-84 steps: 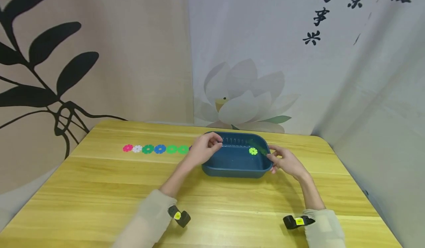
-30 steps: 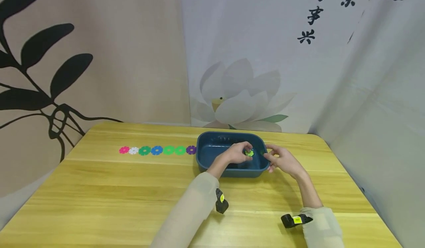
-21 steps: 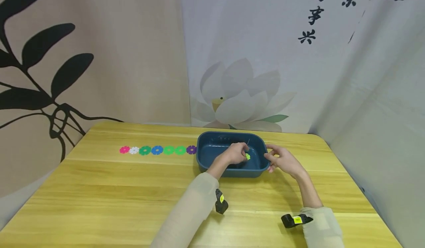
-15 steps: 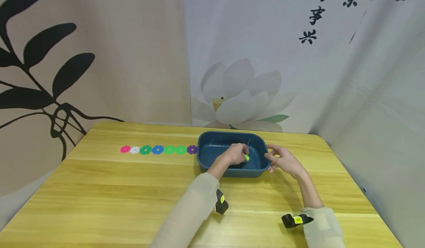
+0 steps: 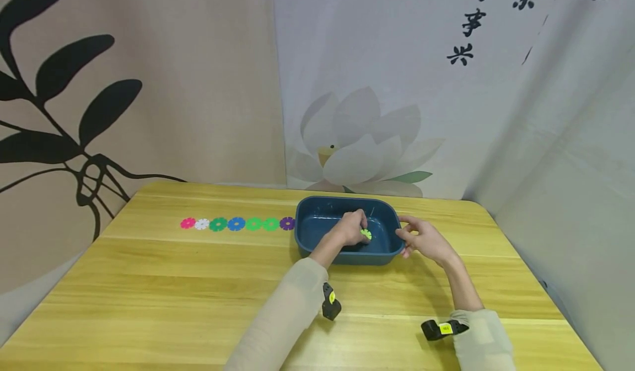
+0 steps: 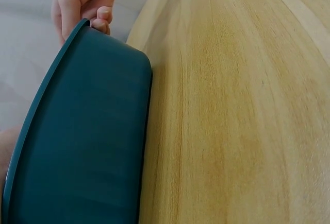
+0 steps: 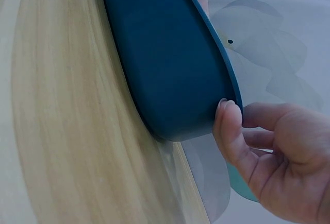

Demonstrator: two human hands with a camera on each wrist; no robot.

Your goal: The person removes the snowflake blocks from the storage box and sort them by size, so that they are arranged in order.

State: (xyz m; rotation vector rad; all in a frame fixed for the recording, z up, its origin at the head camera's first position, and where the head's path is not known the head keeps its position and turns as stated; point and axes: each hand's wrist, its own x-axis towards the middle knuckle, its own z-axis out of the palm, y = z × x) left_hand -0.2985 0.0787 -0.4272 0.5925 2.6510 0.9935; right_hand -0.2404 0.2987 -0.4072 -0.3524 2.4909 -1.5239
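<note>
A dark blue plastic basin (image 5: pixel 317 256) stands on the wooden table. My left hand (image 5: pixel 348 229) reaches down inside it. Its thumb and fingers pinch a yellow-green notched plastic disc (image 5: pixel 366 234), which the hand partly covers. At the basin's right end my right hand (image 5: pixel 425 241) grips the rim. The right wrist view shows that hand's thumb (image 7: pixel 229 131) against the outer wall, with the other fingers behind the edge. In the left wrist view the basin's side wall (image 6: pixel 87 126) hides most of the left hand.
Left of the basin lies a straight row of several notched discs, from a pink disc (image 5: pixel 188 223) to a purple disc (image 5: pixel 287 224) right at the basin's left side. A printed curtain (image 5: pixel 213 112) hangs behind the table (image 5: pixel 149 294).
My left hand has gone from the basin's left rim down inside it and taken hold of the yellow-green disc, shifting it slightly left. The right hand stays at the rim.
</note>
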